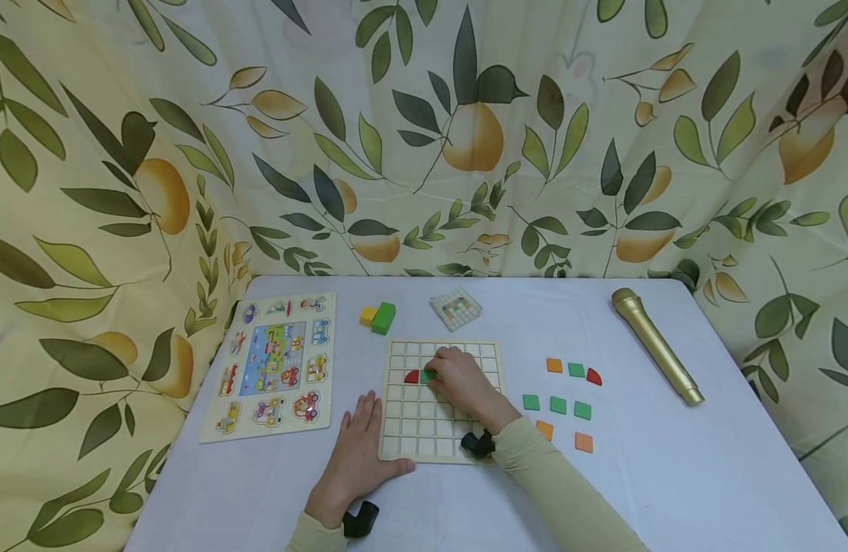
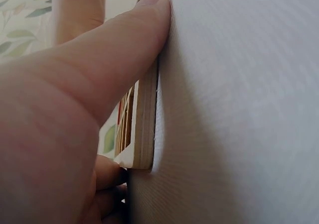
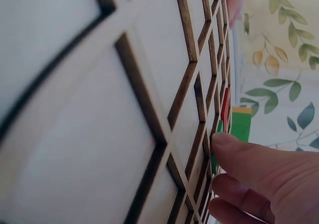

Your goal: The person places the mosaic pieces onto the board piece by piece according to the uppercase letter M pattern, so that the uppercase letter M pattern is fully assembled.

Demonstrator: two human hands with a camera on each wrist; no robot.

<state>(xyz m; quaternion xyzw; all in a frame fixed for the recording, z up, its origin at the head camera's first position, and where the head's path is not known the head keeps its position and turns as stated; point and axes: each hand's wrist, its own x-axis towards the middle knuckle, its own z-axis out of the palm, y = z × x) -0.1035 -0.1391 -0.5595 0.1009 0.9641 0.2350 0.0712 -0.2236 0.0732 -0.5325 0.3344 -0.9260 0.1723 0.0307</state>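
Observation:
A wooden grid board (image 1: 410, 437) lies mid-table, and a red quarter-round tile (image 1: 412, 376) sits in one of its cells. Just right of that, my right hand (image 1: 465, 383) holds a green square tile (image 1: 426, 376) at the board. In the right wrist view the thumb lies on the green tile (image 3: 220, 127), with the other fingers bent below; part of the tile is hidden. My left hand (image 1: 358, 448) rests flat at the board's lower left corner, fingers straight. Its thumb touches the board's near edge (image 2: 144, 129) in the left wrist view.
Several loose orange, green and red tiles, including a green tile (image 1: 558, 404), lie right of the board. A gold microphone (image 1: 659, 349) is farther right. A vehicle picture puzzle (image 1: 327, 410) lies left. Behind are green (image 1: 384, 317) and yellow blocks (image 1: 367, 315) and a small pattern card (image 1: 455, 308).

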